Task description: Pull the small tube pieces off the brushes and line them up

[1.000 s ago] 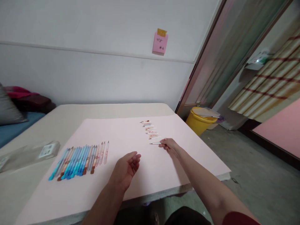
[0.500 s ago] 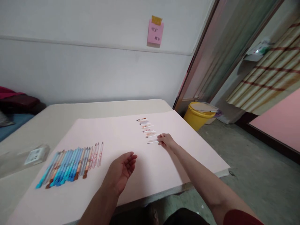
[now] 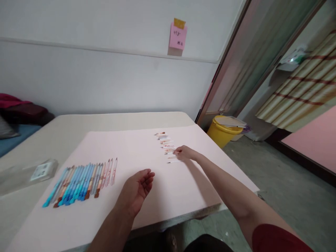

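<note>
My right hand (image 3: pixel 184 153) is over the right-hand row on the pink sheet, with its fingers pressed together at the end of a thin white pen refill (image 3: pixel 169 153). Whether the fingertips grip it is hidden. Nearer me, another white refill (image 3: pixel 173 161) lies loose beside a clear pen barrel (image 3: pixel 172 157). Further up the row are several more refills and pen parts (image 3: pixel 164 141). My left hand (image 3: pixel 139 190) hovers near the sheet's middle, palm turned inward, fingers loosely curled and holding nothing. To its left, several blue, grey, brown and pink pens (image 3: pixel 78 183) lie side by side.
The pink sheet (image 3: pixel 126 147) covers much of the white table (image 3: pixel 126 119). A clear plastic packet (image 3: pixel 28 175) lies at the left. Beyond the table's right edge stands a yellow bucket (image 3: pixel 222 131). A wall (image 3: pixel 105 80) with a pink note (image 3: pixel 177 36) borders the back.
My right hand has moved slightly up the row, away from the nearest white refill, which now lies free. My left hand stays almost still. The view has shifted a little.
</note>
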Demonstrator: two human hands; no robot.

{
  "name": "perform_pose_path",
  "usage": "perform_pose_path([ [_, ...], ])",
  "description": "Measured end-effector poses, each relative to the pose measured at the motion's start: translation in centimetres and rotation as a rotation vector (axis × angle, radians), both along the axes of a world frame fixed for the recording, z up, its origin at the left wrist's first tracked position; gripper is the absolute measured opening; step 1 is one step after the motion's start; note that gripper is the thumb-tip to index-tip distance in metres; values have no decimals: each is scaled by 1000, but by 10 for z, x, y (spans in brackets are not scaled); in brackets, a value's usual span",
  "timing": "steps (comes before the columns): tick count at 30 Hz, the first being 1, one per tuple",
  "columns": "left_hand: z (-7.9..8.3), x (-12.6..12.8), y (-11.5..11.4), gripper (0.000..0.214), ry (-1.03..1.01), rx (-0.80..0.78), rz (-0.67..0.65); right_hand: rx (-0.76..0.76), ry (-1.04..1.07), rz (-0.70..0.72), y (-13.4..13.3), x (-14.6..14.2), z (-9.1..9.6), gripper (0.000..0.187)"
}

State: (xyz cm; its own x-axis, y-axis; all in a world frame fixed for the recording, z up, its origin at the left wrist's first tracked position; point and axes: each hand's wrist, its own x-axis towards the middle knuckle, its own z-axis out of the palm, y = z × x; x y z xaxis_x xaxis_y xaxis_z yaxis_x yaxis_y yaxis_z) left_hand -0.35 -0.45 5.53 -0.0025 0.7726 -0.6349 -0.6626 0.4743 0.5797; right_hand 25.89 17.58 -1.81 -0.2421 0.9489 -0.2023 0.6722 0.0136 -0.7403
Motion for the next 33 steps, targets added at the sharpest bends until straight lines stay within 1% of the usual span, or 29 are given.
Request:
perform_pose_path([
  [3,1,0,0,12,0,5,-3,88,-128,128,3,-18,-3,7],
  [6,2,0,0,14,0,18,-6,166,-247,235,5,-34,-10,8],
  [8,3,0,0,14,-1,19,-7,212,-312,281,6,-40,-13,8],
  [10,3,-1,0,14,-2,16,-4,249,-360,301,7,-40,-13,9],
  [12,4,-2,0,15,-6,15,1,275,-394,289,5,-32,-11,13],
  [15,5,-5,1,16,-15,24,6,306,-434,230,-2,-13,-6,23],
  [17,5,-5,0,16,-22,31,8,327,-462,179,-13,1,-6,30],
  [20,5,-5,-1,17,-31,37,3,368,-511,89,-37,13,-11,33],
  [23,5,-4,-2,17,-30,42,-2,407,-557,30,-59,12,-21,29],
  [26,4,-2,-3,16,-30,45,-6,467,-614,9,-69,3,-29,26],
  [29,3,-2,-2,16,-29,49,-8,526,-671,-2,-65,-5,-33,24],
  [33,1,-5,-1,17,-28,54,-3,538,-686,-10,-53,-13,-35,21],
])
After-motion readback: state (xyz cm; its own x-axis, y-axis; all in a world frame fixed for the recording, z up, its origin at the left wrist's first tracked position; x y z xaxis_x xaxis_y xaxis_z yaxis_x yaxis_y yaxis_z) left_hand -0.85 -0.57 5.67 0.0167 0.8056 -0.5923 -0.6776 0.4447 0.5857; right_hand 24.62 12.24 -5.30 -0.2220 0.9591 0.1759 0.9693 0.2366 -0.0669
